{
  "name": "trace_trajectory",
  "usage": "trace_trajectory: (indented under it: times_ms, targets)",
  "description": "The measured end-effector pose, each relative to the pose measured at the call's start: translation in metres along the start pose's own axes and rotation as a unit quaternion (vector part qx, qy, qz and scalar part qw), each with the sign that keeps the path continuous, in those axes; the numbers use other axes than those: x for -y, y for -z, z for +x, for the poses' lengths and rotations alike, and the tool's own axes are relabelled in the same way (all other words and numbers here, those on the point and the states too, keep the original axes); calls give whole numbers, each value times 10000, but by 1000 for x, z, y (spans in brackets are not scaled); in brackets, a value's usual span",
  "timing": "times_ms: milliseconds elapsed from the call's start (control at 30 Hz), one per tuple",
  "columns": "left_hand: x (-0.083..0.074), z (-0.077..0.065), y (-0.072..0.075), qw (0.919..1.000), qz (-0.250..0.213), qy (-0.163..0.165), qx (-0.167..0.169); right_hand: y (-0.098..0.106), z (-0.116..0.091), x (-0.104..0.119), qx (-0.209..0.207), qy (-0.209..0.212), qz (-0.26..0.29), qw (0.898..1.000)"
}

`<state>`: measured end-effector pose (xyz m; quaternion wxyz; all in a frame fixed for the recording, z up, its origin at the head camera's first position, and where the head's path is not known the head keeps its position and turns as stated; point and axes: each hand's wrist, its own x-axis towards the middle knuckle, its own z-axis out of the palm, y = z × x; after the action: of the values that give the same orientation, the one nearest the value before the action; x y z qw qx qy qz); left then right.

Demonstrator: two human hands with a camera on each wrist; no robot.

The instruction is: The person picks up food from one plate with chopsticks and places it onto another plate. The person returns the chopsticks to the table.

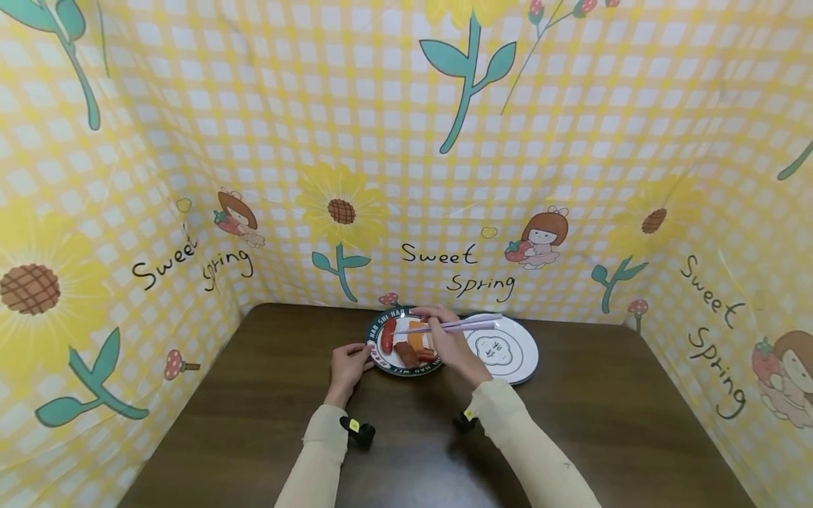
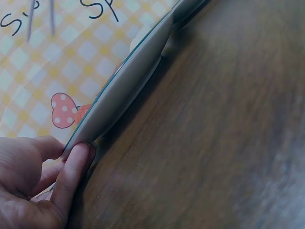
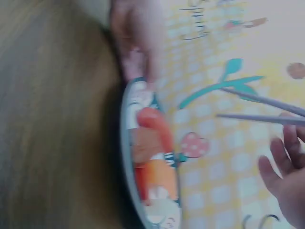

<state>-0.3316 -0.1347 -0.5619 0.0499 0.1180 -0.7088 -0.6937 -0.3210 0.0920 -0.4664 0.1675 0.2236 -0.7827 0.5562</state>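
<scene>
A round plate with a dark green lettered rim (image 1: 396, 370) stands near the back of the table. On it lie a red sausage (image 1: 388, 337), a brown chunk (image 1: 406, 354) and an orange-and-white piece (image 1: 417, 337). My left hand (image 1: 348, 367) pinches the plate's near left edge between thumb and fingers, plain in the left wrist view on the plate's pale underside (image 2: 119, 90). Over the plate's right side, my right hand (image 1: 452, 347) holds lilac chopsticks (image 1: 473, 324). Their tips are spread apart above the food in the right wrist view, with nothing between them.
A white plate (image 1: 526, 356) with a line-drawn flower pattern sits right beside the food plate, partly behind my right hand. Checked yellow cloth (image 1: 406, 190) walls the brown table (image 1: 267, 395) at the back and both sides. Each wrist wears a black strap device (image 1: 359, 432).
</scene>
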Motion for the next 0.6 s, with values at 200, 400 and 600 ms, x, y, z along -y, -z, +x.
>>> trace_trajectory:
  times_ms: [200,400,600]
  targets:
    - [1,-1,-3,10000,20,4,-12,41,-3,21,331,-789,946,9918]
    - [3,0,-2,9999,97,-46,34,92,-10,20,202,-1318,-100,9910]
    - [3,2,0,9998,172,-25,22,142,-28,-14,-278,-1815,-1514,9713]
